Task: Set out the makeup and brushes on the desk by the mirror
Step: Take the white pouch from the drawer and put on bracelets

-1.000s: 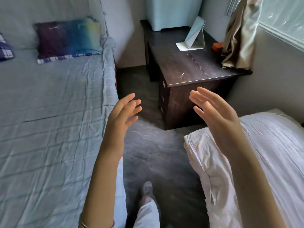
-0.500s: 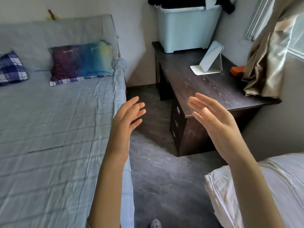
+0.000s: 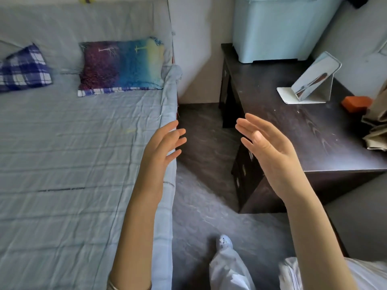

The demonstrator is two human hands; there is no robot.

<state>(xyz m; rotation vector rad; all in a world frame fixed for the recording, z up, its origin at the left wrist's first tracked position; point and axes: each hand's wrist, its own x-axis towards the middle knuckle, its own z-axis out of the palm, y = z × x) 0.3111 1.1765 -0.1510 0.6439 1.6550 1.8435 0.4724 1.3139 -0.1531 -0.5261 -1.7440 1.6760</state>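
Both hands are raised empty in front of the body, palms turned toward each other: the left hand (image 3: 161, 147) hangs over the edge of the bed (image 3: 62, 153) with fingers spread, the right hand (image 3: 266, 147) is held near the front corner of the desk (image 3: 303, 130), fingers loosely apart and holding nothing. No makeup or brushes show anywhere in view, so I cannot say where they are; perhaps in the pale blue storage bin (image 3: 278, 30) at the back of the desk, though its contents are hidden. The mirror (image 3: 314, 78) stands tilted on its white base, with an orange block (image 3: 356, 103) just beside it. Judging by the task, brushes should be light and best taken by the handle, compacts small, smooth and breakable, so pinched at the sides and set down gently
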